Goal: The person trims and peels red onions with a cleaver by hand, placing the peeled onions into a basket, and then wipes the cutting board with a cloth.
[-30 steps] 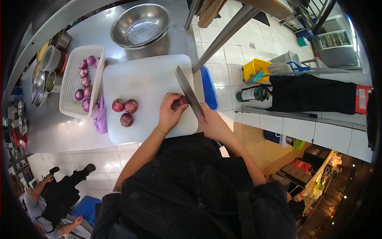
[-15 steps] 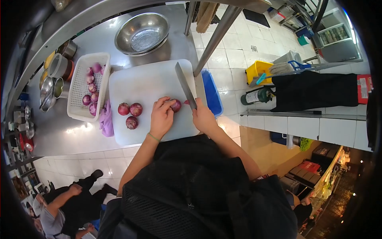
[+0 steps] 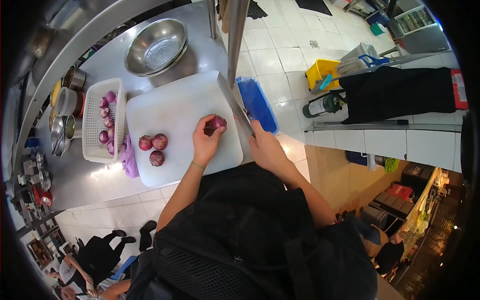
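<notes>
My left hand (image 3: 206, 142) is closed around a red onion (image 3: 218, 123), thumb and fingers on its sides, over the right part of the white cutting board (image 3: 175, 107). My right hand (image 3: 270, 152) grips the handle of a large knife (image 3: 234, 106). Its blade extends up and to the left along the board's right edge, above the side of the blue bin (image 3: 262, 102). Three more onions lie grouped on the board's left half, one of them a red onion (image 3: 157, 158) nearest me.
Left of the board stands a white plastic basket (image 3: 90, 142) with several onions, and a purple cloth (image 3: 129, 159) lies beside it. Steel bowls (image 3: 156, 47) sit behind the board. A metal post (image 3: 235, 40) rises near the bin. Co-workers are at lower left and lower right.
My left hand has gone from resting over the onion on the board to holding it between thumb and fingers. The knife has shifted rightward to the board's edge by the bin. The view has turned slightly.
</notes>
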A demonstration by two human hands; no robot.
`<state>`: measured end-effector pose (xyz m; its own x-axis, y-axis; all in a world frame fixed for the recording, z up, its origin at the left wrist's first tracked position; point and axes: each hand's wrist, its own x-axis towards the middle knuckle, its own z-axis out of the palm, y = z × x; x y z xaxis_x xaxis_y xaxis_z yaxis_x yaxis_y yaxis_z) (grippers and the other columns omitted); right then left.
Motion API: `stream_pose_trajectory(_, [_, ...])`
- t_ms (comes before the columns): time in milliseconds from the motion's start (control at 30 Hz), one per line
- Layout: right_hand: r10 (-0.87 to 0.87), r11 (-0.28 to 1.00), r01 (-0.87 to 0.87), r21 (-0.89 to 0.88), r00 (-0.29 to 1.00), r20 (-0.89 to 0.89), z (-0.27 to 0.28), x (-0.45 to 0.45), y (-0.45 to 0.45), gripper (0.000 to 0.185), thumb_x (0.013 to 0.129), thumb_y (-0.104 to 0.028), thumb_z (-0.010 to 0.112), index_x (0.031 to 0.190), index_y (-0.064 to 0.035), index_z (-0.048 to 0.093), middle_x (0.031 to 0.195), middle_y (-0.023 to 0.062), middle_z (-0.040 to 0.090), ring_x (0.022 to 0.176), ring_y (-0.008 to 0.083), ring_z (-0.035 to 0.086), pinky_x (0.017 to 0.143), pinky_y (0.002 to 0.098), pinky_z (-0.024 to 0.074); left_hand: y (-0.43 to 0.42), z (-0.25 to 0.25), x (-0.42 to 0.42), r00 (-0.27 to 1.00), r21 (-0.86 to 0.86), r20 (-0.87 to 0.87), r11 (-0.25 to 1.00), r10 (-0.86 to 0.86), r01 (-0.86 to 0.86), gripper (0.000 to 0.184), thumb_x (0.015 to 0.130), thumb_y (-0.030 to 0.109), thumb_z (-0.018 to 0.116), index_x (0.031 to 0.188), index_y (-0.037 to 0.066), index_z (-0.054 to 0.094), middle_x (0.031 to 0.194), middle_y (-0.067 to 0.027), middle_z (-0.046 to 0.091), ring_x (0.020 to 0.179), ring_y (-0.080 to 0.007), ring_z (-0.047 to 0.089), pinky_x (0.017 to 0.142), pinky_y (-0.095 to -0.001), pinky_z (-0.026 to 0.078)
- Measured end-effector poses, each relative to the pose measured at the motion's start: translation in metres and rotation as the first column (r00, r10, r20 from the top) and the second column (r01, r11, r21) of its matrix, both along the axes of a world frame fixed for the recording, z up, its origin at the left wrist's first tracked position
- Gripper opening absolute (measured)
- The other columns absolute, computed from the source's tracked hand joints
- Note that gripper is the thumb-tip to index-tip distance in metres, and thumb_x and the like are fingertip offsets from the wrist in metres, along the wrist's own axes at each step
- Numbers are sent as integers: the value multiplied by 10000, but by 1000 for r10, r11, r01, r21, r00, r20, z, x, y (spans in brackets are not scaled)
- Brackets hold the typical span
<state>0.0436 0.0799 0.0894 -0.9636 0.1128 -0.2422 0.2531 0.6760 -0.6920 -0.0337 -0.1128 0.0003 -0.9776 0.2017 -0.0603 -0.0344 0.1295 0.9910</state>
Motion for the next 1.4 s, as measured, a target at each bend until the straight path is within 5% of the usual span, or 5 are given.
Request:
stream_pose_trajectory(233, [63, 989, -36, -144, 981, 185, 33, 15, 0, 358, 980, -101, 535, 1307, 7, 440, 874, 337, 663, 886, 535, 643, 795, 617, 470, -2, -17, -2, 997, 119, 66, 993, -26, 18, 438, 861, 44, 811, 1257, 18, 626, 1072, -58, 709, 989, -150, 664, 905, -304, 529])
stream_pose_trajectory(733, [180, 982, -176, -62, 982, 60, 8, -8, -22, 361, 913, -36, 517, 1251, 50, 427, 846, 303, 670, 848, 505, 661, 746, 601, 493, 1, -25, -1, 998, 97, 60, 995, 2, -8, 435, 842, 45, 829, 1224, 12, 622, 1092, -60, 695, 930, -130, 663, 857, -293, 537])
stream_pose_trajectory(1033, [102, 988, -111, 105, 991, 91, -34, -29, -50, 591, 909, -86, 549, 1459, 30, 366, 856, 277, 693, 824, 470, 692, 738, 561, 532, -5, -5, 0, 999, -24, 44, 999, -31, 32, 429, 888, 37, 754, 1286, 19, 593, 1129, -82, 693, 1024, -162, 664, 928, -312, 522])
stream_pose_trajectory(1333, [87, 996, -86, 30, 996, -12, -48, -24, -26, 456, 946, -114, 550, 1372, -1, 433, 860, 287, 686, 833, 491, 674, 767, 584, 515, -28, -4, 4, 1000, -124, 7, 992, 11, -10, 444, 918, 108, 704, 1331, -3, 587, 1193, -127, 658, 1031, -234, 656, 909, -343, 533])
stream_pose_trajectory(1400, [100, 994, -99, 55, 995, -19, -50, -24, -22, 477, 945, -114, 545, 1397, -17, 429, 855, 276, 689, 824, 480, 679, 761, 585, 517, -14, 4, 1, 996, -285, -66, 956, 57, -73, 472, 903, 105, 725, 1341, 1, 585, 1169, -133, 656, 1007, -214, 654, 889, -340, 537])
